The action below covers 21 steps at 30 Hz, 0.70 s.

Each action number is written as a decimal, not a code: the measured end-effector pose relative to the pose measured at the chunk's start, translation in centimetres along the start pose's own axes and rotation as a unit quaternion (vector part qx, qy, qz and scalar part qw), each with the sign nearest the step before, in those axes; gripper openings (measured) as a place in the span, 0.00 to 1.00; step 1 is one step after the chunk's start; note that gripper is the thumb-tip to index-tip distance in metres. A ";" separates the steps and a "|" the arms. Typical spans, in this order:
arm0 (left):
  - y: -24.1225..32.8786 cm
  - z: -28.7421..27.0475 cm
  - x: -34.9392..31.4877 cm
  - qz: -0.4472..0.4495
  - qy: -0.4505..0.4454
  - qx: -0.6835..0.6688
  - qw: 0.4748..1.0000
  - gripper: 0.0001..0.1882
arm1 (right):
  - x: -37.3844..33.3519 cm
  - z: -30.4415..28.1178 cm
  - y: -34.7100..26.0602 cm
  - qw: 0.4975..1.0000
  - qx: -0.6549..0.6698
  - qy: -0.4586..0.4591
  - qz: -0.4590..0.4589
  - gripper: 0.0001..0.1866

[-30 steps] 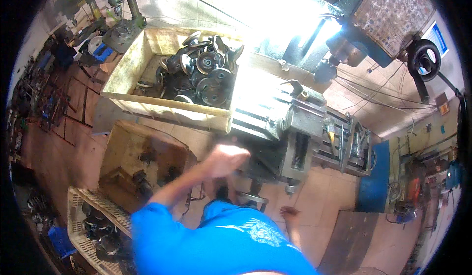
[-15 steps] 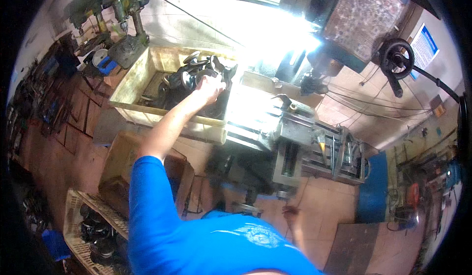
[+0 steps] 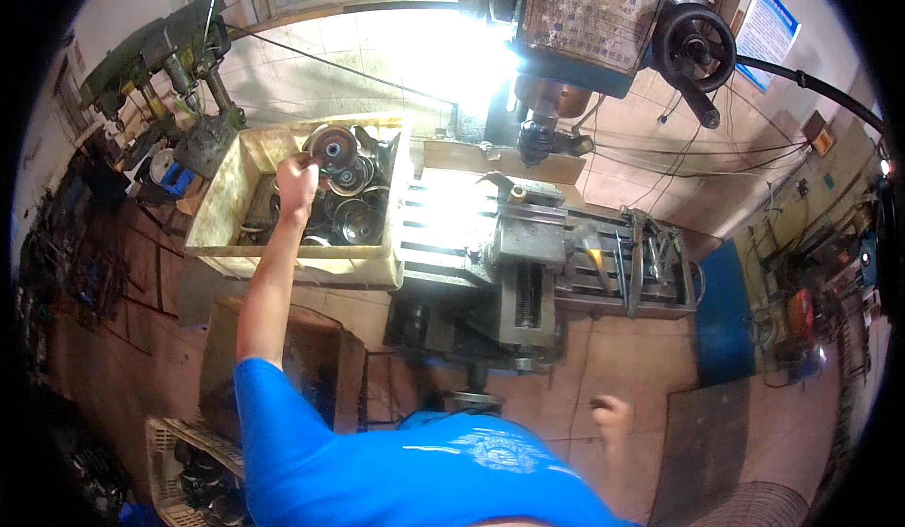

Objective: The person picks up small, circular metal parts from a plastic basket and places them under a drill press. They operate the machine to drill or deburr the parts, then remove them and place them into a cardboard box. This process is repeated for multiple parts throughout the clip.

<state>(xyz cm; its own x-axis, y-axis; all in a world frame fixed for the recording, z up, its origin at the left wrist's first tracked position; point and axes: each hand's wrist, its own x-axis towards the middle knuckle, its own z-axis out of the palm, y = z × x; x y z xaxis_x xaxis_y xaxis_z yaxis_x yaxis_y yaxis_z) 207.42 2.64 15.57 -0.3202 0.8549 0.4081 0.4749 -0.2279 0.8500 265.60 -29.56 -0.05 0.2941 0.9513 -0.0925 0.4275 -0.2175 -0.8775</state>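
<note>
The wheel [image 3: 333, 151] is at the top of the pile in the bin [image 3: 353, 272], toward 11 o'clock from the person's chest. The left hand [image 3: 299, 186] is at this wheel: thumb and fingers meet the rim near 8 o'clock of its face, and they seem to be grasping it, though the fingertips are partly hidden. From these fingers, the body of the wheel lies toward 2 o'clock. It is round, so it shows no long axis; its face with the hub looks mostly toward the head, a little tilted. Just below it, toward 5 o'clock, there are other wheels [image 3: 356, 221]; whether the wheel is touching them or is apart, I cannot tell. The left arm reaches over the near wall of the bin, toward 12 o'clock. The right hand [image 3: 615, 416] is well apart, between 4 and 5 o'clock from the bin, over the floor [image 3: 603, 357]; its fingers look curled, but I cannot tell whether they hold something. So the left hand is clearly the nearer one. The machine table [image 3: 438, 256] stands just beside the bin, toward 3 o'clock.
</note>
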 end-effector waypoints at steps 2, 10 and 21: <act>3.3 0.7 -2.8 -0.033 -0.076 -0.285 0.955 0.10 | 1.3 -1.9 -4.0 1.000 0.021 -0.004 -0.010 0.17; 10.3 11.8 -18.1 -0.176 -0.252 -0.481 0.821 0.17 | 7.2 6.6 -24.3 0.922 0.189 -0.235 -0.243 0.29; 10.3 14.7 -21.5 -0.200 -0.357 -0.389 0.825 0.19 | 11.7 9.3 -23.9 0.923 0.071 -0.201 -0.319 0.16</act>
<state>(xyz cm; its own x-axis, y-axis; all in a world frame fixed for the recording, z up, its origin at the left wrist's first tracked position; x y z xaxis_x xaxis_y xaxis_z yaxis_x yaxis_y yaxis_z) 231.21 -11.27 10.68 0.3730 0.9276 -0.0216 -0.3112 0.1470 0.9389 250.88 -11.16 15.49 -0.3329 0.8861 0.3224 0.2795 0.4193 -0.8638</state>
